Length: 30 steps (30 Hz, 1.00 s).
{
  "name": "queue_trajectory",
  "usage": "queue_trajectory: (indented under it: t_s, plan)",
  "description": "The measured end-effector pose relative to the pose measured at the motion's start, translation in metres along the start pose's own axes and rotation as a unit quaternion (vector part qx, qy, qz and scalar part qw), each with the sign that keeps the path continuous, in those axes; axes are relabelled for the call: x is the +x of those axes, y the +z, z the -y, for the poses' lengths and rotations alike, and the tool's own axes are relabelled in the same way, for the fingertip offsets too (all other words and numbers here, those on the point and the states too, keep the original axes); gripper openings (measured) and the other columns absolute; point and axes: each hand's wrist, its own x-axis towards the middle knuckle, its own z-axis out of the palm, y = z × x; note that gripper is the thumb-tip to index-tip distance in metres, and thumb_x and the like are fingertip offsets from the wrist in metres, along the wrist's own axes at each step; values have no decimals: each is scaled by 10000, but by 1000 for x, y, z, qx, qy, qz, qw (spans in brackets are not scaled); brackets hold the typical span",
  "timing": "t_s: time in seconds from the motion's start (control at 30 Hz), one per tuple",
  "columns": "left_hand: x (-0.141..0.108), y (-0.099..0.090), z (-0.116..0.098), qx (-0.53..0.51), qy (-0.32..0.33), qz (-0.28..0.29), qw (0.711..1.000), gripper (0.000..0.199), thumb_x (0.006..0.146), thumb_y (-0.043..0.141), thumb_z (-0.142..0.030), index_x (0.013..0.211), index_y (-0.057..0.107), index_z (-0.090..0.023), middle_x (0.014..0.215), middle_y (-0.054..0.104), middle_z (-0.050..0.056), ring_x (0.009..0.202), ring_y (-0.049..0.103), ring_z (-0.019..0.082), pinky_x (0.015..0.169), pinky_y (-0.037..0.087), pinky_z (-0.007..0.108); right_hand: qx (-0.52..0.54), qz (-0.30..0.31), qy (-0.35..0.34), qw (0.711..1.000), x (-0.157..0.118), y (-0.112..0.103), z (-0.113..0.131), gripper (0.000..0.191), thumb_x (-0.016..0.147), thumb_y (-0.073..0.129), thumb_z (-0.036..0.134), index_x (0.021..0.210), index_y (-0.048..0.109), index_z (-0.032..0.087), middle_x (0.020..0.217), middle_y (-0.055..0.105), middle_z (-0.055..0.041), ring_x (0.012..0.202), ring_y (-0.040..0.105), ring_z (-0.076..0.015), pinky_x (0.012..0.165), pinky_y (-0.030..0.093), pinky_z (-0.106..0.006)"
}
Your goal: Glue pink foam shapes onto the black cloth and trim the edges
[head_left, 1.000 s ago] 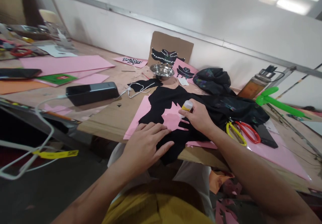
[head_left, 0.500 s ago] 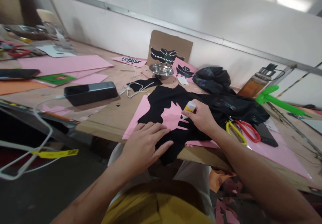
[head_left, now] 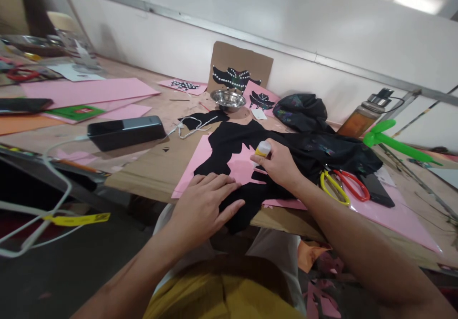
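Bottle [head_left: 263,148], white and yellow, is gripped in the right hand [head_left: 281,165] over a pink cutout [head_left: 240,167]. The left hand [head_left: 209,199] lies flat and open on black cloth [head_left: 223,142].

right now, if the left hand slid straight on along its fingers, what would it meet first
Probably the pink cutout on the black cloth, right in front of the left hand; whether they already touch is hard to tell.

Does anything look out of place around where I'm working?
Two things, mildly. Pink scraps lie below the table, looking like dropped offcuts. A bright green balloon-like shape near the bottle of amber liquid seems unrelated to the black cloth and pink spiky shape by your hands.
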Motion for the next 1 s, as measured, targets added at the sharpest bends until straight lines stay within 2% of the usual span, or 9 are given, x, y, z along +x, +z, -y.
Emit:
queue_trajectory:
  t_s: [0.47, 1.0]
  plan:
    - [-1, -1, 0, -8, -3, 5, 1000, 366, 969, 462, -467, 1175, 650, -230, 1141, 688, 53, 972, 588, 255, 822, 415, 437, -12, -1, 1, 1000, -9, -13, -6, 256, 769, 687, 331, 679, 476, 217, 656, 530, 21, 628, 462, -153, 599, 330, -281]
    - [0, 0, 0, -11, 0, -5, 1000, 355, 967, 463, -463, 1156, 662, -237, 1142, 695, 65, 965, 596, 252, 805, 412, 423, -17, -1, -2, 1000, -8, -12, -7, 269, 776, 692, 342, 680, 474, 218, 651, 523, 29, 630, 463, -150, 602, 328, -279]
